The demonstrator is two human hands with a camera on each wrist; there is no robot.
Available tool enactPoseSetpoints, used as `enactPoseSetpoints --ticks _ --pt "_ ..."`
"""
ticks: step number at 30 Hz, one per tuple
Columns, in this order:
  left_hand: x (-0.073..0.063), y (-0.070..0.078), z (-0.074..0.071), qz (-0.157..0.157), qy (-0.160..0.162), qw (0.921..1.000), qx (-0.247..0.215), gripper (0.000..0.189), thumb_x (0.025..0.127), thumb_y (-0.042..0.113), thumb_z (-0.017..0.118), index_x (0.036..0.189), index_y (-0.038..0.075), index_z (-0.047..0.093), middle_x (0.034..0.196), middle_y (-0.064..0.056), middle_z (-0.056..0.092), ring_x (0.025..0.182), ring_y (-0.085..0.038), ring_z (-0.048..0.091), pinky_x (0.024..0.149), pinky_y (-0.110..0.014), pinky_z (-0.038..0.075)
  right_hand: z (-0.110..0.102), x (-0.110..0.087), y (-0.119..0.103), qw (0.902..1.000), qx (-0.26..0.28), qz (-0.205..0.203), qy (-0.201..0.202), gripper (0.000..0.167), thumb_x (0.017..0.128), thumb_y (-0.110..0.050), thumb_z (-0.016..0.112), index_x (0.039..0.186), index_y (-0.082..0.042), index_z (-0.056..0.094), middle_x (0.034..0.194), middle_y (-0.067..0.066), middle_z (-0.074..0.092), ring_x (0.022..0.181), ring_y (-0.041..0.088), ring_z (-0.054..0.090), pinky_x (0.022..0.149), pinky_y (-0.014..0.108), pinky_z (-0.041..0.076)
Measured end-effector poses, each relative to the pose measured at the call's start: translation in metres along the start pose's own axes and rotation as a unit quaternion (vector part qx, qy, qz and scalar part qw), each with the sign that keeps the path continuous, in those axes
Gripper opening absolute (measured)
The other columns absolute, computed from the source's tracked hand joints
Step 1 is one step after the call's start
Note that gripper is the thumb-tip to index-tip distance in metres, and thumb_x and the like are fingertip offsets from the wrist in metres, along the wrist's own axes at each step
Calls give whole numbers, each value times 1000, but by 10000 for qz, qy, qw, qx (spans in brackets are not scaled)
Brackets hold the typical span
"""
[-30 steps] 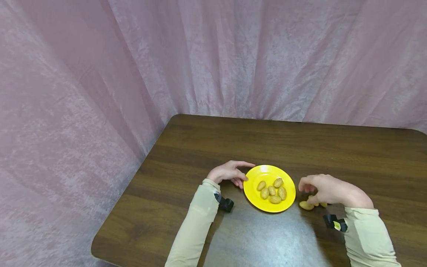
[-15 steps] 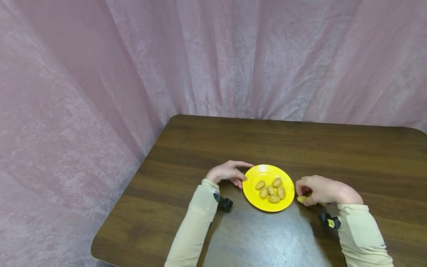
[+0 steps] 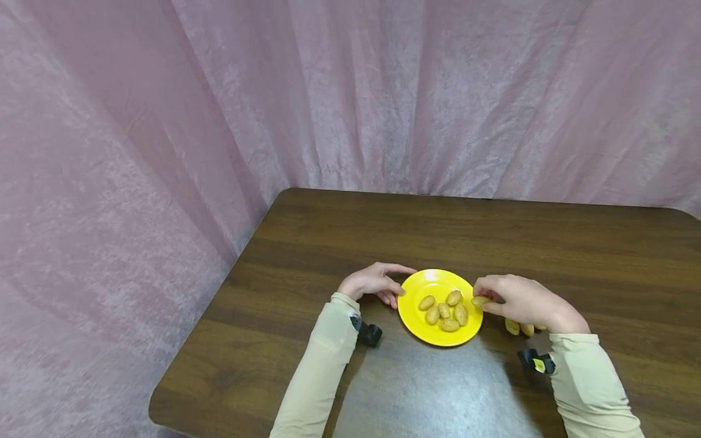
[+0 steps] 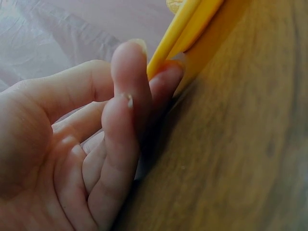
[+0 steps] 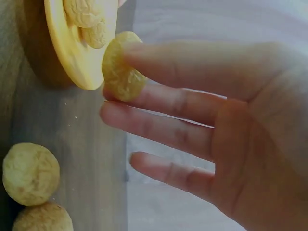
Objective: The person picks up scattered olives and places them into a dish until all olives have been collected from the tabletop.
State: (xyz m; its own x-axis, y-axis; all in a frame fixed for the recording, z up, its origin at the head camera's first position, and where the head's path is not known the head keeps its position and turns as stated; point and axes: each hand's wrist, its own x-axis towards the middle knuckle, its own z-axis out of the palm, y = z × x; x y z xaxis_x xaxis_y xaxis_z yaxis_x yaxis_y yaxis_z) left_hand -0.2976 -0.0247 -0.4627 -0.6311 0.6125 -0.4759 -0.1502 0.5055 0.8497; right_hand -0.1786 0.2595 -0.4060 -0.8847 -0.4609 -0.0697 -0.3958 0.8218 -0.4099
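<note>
Near the middle of the table, in the head view, a yellow plate [image 3: 438,280] carries several small potatoes [image 3: 449,325]. My left hand [image 3: 371,283] pinches its left rim; the left wrist view has the plate edge [image 4: 174,36] between thumb and finger. A small potato [image 3: 480,301] is pinched by my right hand [image 3: 517,299] at the plate's right rim. Seen from the right wrist, the thumb and fingertips clasp this potato [image 5: 122,67] while the other fingers stay extended.
Several more potatoes [image 3: 527,330] lie on the wooden table [image 3: 350,225] beneath and beside my right hand, partly covered by it. Pink curtains [image 3: 350,97] hang behind the table and along its left side.
My right hand has picked a potato up from the group on the table and moved left to the plate's rim. My left hand has stayed at the plate.
</note>
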Motion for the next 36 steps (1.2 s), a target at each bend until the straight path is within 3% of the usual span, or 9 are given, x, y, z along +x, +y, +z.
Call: enactPoseSetpoints --ticks 5,10,18,24,30,36 --pt "0 -1 0 -7 23 10000 -7 50 87 10 67 135 23 57 69 -8 68 55 -15 64 57 -20 56 6 6 1 9998 -26 104 138 15 87 -15 70 101 -13 65 86 -6 65 73 6 54 64 26 49" --pt "0 -1 3 -36 23 10000 -45 50 87 10 67 135 22 58 68 -8 67 54 -14 63 56 -20 56 16 11 3 9988 81 468 93 26 89 -21 68 110 -8 62 85 -3 65 68 7 52 61 26 47" --pt "0 0 2 -123 110 9999 9 50 87 10 67 135 23 58 69 -7 68 54 -14 64 57 -20 56 23 19 1 9975 44 595 371 18 88 -21 69 98 -10 61 72 -5 55 61 9 44 54 23 38" --pt "0 1 4 -78 124 9999 11 48 88 10 66 134 23 59 69 -7 68 54 -15 64 58 -21 56 16 17 -2 9975 226 533 395 13 88 -22 69 93 -14 60 75 -5 58 65 8 47 57 23 40" --pt "1 0 5 -63 79 9999 16 49 88 11 66 134 24 58 69 -7 68 55 -15 65 58 -20 56 2 -3 12 9987 429 290 3 7 88 -16 67 94 -13 63 83 -7 63 72 5 53 62 23 47" --pt "-1 1 2 -50 116 9999 25 49 87 11 66 134 23 59 70 -7 69 55 -15 65 59 -21 57 -5 -17 35 9914 775 519 -913 28 79 -10 73 105 -9 64 97 4 62 90 22 59 75 37 52"
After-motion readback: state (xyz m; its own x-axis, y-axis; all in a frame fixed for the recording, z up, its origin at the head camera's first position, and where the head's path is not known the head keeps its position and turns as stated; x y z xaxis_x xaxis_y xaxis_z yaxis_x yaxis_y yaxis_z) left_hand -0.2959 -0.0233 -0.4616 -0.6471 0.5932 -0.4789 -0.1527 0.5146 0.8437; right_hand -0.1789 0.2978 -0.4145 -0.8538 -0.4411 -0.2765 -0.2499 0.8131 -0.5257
